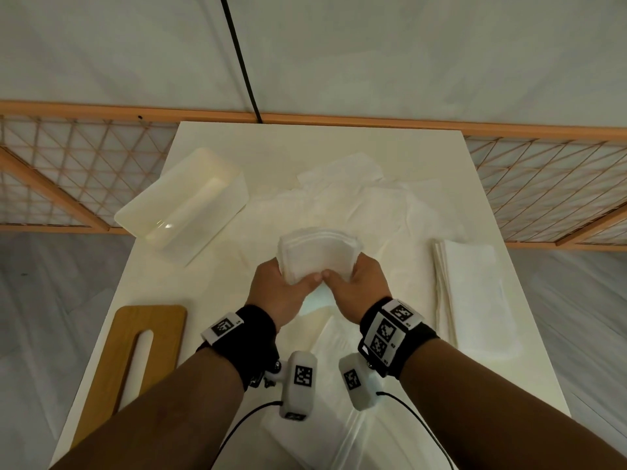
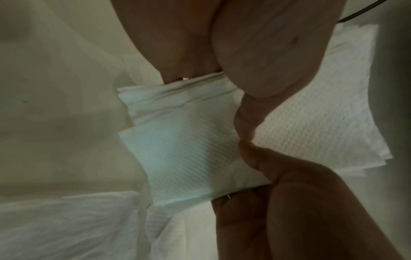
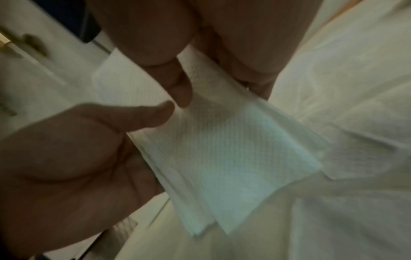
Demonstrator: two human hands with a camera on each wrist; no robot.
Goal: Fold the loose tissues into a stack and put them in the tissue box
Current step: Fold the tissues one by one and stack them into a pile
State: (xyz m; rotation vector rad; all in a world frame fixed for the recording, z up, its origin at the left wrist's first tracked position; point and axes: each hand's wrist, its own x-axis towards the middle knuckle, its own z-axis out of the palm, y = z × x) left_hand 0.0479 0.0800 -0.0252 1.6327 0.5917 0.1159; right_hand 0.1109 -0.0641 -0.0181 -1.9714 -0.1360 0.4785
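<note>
A folded stack of white tissues (image 1: pixel 319 254) is held up over the middle of the table. My left hand (image 1: pixel 283 284) grips its left side and my right hand (image 1: pixel 354 281) grips its right side, thumbs touching on the near face. In the left wrist view my left hand (image 2: pixel 222 70) pinches the stack (image 2: pixel 184 144); in the right wrist view my right hand (image 3: pixel 222 66) pinches the stack (image 3: pixel 233 158). The translucent white tissue box (image 1: pixel 183 201) sits open at the back left. Loose crumpled tissues (image 1: pixel 356 188) lie behind the stack.
A second folded pile of tissues (image 1: pixel 471 293) lies near the table's right edge. A wooden lid with a slot (image 1: pixel 142 351) rests at the front left. More flat tissue (image 1: pixel 339 361) lies under my wrists. A wooden lattice rail (image 1: pixel 68 171) runs behind the table.
</note>
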